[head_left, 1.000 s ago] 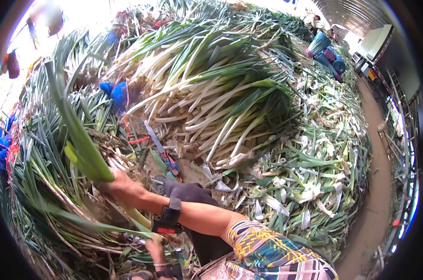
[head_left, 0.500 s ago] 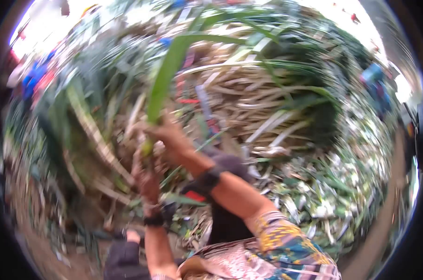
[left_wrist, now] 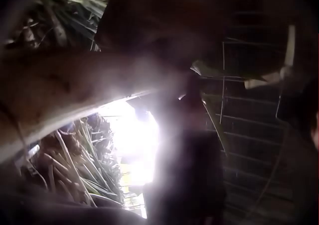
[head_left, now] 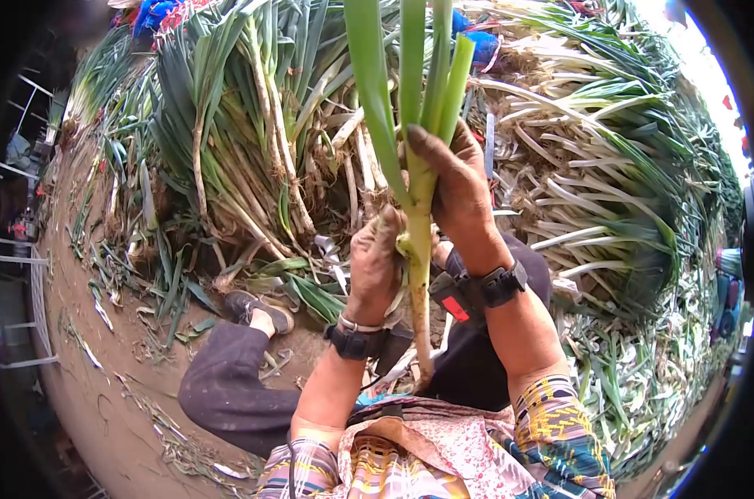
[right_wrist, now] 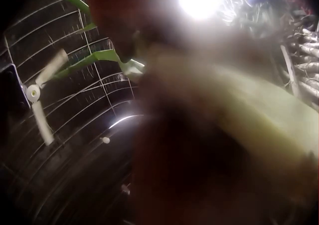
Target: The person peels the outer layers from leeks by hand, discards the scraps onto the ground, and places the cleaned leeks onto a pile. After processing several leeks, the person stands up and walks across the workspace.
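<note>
In the head view a leek (head_left: 420,249) stands upright before the person's chest, its green leaves fanning out at the top and its root end down by the lap. My right hand (head_left: 464,195) grips it where the leaves fork, thumb laid over the front. Lower down on the other side, my left hand (head_left: 375,262) has its fingers curled and pinches an outer leaf at the stalk. The pale stalk (left_wrist: 65,88) crosses the left wrist view, dark and close. In the right wrist view the stalk (right_wrist: 264,110) is blurred, and a bent green leaf (right_wrist: 102,56) sticks out.
Untrimmed leeks (head_left: 244,158) lie heaped at the left, with cleaned leeks (head_left: 593,183) piled at the right. A knife blade (head_left: 490,145) shows beyond the right hand. Stripped leaves (head_left: 643,382) cover the right-hand ground. A shoe (head_left: 262,313) rests on bare soil.
The leek has come from the left pile to in front of the chest, turned upright. Both hands are now together on it, and the head view has swung left.
</note>
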Available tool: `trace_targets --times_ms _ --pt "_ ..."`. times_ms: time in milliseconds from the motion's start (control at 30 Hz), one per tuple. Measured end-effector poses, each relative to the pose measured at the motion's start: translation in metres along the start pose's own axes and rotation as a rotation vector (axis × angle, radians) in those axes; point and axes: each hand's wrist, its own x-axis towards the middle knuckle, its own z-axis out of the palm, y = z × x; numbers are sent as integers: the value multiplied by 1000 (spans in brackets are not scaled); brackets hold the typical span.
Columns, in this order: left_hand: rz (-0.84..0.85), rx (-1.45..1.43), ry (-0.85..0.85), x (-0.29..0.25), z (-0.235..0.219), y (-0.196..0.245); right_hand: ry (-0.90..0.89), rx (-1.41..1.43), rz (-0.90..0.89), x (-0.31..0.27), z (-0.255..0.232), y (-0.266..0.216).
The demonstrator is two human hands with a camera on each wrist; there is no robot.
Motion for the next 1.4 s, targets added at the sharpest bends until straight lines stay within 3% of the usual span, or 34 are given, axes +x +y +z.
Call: trace_targets --times_ms 33,67,100,133,167,200,233,267,300,333,367,400,433,467,533,567,667,700,767,800,833,867,900,933,967,1000,1100,1167,1233,1267,1333,1400 --pt "12 90 -40 -9 -15 -13 -6 10 3 1 3 -3" --pt "140 561 -45 -22 -24 -21 -11 26 1 2 5 -4" --pt "552 1322 -154 -36 -47 -47 -40 32 -27 3 1 -4" --pt "323 1196 -187 -54 -58 -57 -47 25 -60 4 -4 0" --pt "465 1423 -224 -65 -81 -77 -57 17 -99 6 -10 5" --pt "293 1417 -198 -79 -91 -79 -68 9 -135 5 -12 8" --pt "23 1431 -234 -96 -127 -102 33 18 -201 4 -1 5" --pt "-44 1359 -257 -114 -153 -115 95 15 -234 6 -2 2" --pt "-230 1726 -334 -126 -175 -131 142 27 -260 10 -6 0" --pt "-411 1821 -310 -131 -189 -135 83 41 -291 12 -17 3" --pt "-252 1876 -230 -138 -220 -145 23 53 -318 13 -36 7" --pt "-455 1928 -227 -129 -224 -135 -38 59 -348 11 -43 10" --pt "-489 2043 -238 -133 -244 -149 -77 85 -349 1 -38 1" --pt "-572 2114 -144 -141 -240 -149 -114 113 -372 -3 -32 -9" --pt "-863 1950 -182 -146 -244 -155 -26 28 -405 -3 -27 -10" --pt "-931 1897 -200 -151 -246 -157 42 -15 -408 -2 -26 -5" --pt "-886 1947 -142 -164 -259 -167 -122 -106 -414 6 -28 -6" --pt "-927 1966 -99 -166 -263 -164 100 -173 -421 -5 -16 -3" --pt "-1015 1957 -37 -152 -279 -156 110 -135 -377 -4 -11 0" --pt "-1023 1867 42 -133 -260 -125 88 -105 -366 -2 -9 2" --pt "-682 1858 114 -121 -275 -131 73 -80 -355 -1 -7 6" --pt "-244 1715 222 -103 -244 -100 61 -65 -334 -2 -2 8" --pt "-321 1125 90 -52 -191 -49 54 -57 -321 -2 2 11" --pt "-40 847 179 -22 -147 -34 55 -57 -312 -3 6 13" --pt "22 506 150 -1 -90 -4 62 -57 -304 -4 7 17" --pt "272 739 28 16 -52 23 61 -56 -300 -4 9 20" --pt "282 451 -23 41 14 37 64 -44 -272 -6 11 24" --pt "280 285 28 45 26 24 72 -34 -256 -8 9 26" --pt "126 52 206 45 16 13 83 -16 -253 -7 5 29" --pt "13 -60 325 39 8 16 87 -5 -255 -7 3 28" --pt "-46 -610 48 42 -56 -4 99 40 -283 -3 -9 23" --pt "127 -570 272 25 -127 -10 90 86 -308 2 -22 16"
